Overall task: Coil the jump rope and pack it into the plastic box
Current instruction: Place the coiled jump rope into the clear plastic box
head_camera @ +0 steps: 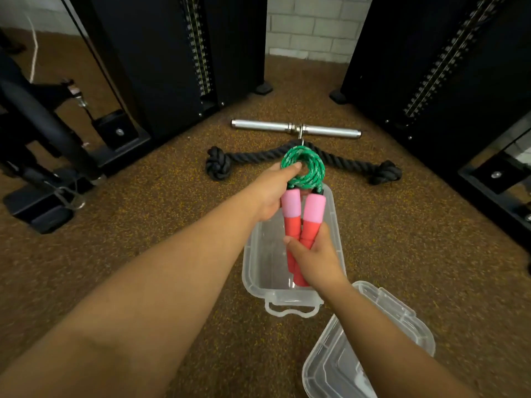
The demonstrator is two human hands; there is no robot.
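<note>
Coiled jump rope [303,168] held over open plastic box [339,248] on gym floor [161,214]

Left hand [271,193] closed around the green coil, thumb pinning the loops; right hand [314,258] wrapped around the two red-and-pink handles [301,218], all held just above the clear box. Best lowered level, coil kept pinched until inside so loops do not spring, handles laid lengthwise along the box. Lid [370,343] waiting nearby at lower right

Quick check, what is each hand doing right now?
Left hand: closed on the green rope coil, thumb on top.
Right hand: closed around the two red-and-pink handles, held over the open plastic box.
</note>
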